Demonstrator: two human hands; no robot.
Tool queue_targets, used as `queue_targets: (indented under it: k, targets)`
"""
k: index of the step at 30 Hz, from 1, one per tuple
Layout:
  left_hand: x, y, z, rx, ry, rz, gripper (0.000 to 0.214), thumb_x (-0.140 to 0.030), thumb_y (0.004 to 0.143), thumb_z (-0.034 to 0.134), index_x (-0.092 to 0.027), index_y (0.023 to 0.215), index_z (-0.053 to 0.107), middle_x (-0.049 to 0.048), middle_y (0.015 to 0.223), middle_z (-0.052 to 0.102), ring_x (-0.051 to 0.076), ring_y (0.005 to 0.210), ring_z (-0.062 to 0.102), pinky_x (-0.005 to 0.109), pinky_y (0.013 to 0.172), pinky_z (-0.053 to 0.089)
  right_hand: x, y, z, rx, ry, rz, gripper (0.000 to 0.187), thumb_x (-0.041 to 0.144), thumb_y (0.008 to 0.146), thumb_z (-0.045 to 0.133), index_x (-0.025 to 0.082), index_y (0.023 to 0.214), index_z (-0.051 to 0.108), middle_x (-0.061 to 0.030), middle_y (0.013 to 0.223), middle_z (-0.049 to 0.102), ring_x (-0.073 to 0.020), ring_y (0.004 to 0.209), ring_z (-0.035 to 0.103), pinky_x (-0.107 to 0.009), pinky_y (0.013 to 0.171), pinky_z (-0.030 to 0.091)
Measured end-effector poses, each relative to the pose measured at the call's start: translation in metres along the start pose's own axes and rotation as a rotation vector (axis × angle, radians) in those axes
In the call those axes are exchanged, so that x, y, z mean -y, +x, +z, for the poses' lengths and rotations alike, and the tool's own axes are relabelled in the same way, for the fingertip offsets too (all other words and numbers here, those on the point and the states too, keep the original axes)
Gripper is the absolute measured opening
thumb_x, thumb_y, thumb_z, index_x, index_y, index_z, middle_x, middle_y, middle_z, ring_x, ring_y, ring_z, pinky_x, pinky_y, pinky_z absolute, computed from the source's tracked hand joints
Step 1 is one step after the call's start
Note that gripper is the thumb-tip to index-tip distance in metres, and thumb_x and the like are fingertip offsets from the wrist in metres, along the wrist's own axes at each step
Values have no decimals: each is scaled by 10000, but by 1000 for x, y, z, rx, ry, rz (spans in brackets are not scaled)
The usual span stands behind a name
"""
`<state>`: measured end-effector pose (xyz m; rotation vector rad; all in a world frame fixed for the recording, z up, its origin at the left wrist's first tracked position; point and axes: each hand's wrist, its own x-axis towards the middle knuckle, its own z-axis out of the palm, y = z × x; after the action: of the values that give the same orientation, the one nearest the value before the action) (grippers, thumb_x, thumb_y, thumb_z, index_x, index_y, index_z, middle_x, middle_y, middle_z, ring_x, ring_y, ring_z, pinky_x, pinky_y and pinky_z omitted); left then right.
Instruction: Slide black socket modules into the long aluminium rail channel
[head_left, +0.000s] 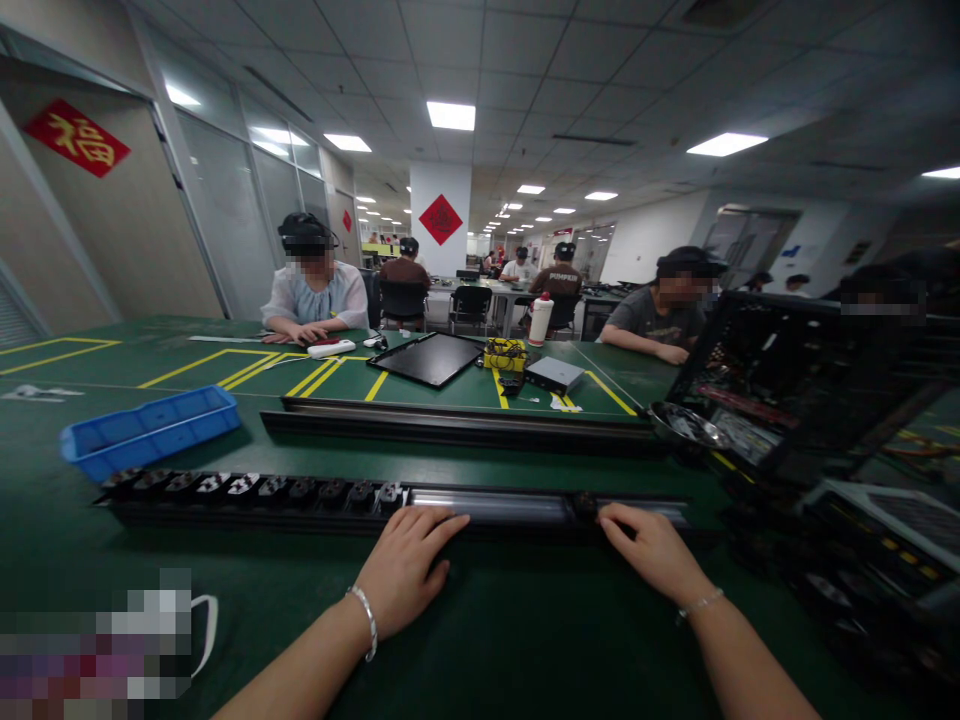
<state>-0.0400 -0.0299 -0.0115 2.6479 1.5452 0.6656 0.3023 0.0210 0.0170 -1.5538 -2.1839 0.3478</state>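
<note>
A long black metal channel (495, 507) lies crosswise in front of me, its right half showing a bare silvery inside. Several small black socket modules (303, 490), some with white or grey parts on top, sit in a row along its left half. My left hand (405, 560) rests at the right end of that row, fingers stretched over the channel's near edge and holding nothing. Farther right, my right hand (649, 545) has its fingertips pinched at a single black socket module (584, 504) in the channel. The fingers partly hide where they meet it.
Behind lies a second black channel (465, 425), with a blue bin (154, 430) to its left. A metal bowl (686, 425) and an open computer case (750, 390) stand at right. A black panel (427, 358) lies farther back. Two people sit across the green table (300, 600).
</note>
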Motion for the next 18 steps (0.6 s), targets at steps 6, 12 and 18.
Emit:
queue_targets:
  k: [6, 12, 18]
  targets:
    - [-1, 1, -2, 20, -19, -15, 638, -115, 735, 526, -334, 1311, 359, -2, 1264, 500, 213, 1163, 425, 438, 1013, 290, -1, 0, 0, 11, 9, 7, 308, 390, 819, 390, 242, 823, 660, -19, 883, 679, -210, 819, 611, -325, 741, 444]
    - [-2, 1, -3, 23, -25, -20, 639, -111, 731, 528, -336, 1306, 366, -6, 1263, 500, 208, 1161, 424, 431, 1014, 288, -1, -1, 0, -11, -2, -1, 300, 379, 817, 393, 244, 817, 661, -11, 881, 683, -204, 830, 612, -313, 753, 444]
    - [-2, 1, -2, 16, -24, -12, 632, -104, 731, 525, -327, 1303, 373, 1, 1256, 504, 205, 1154, 428, 426, 1012, 293, -5, 0, 2, -51, -24, -15, 301, 375, 819, 392, 236, 791, 658, -11, 857, 689, -203, 814, 621, -298, 731, 448]
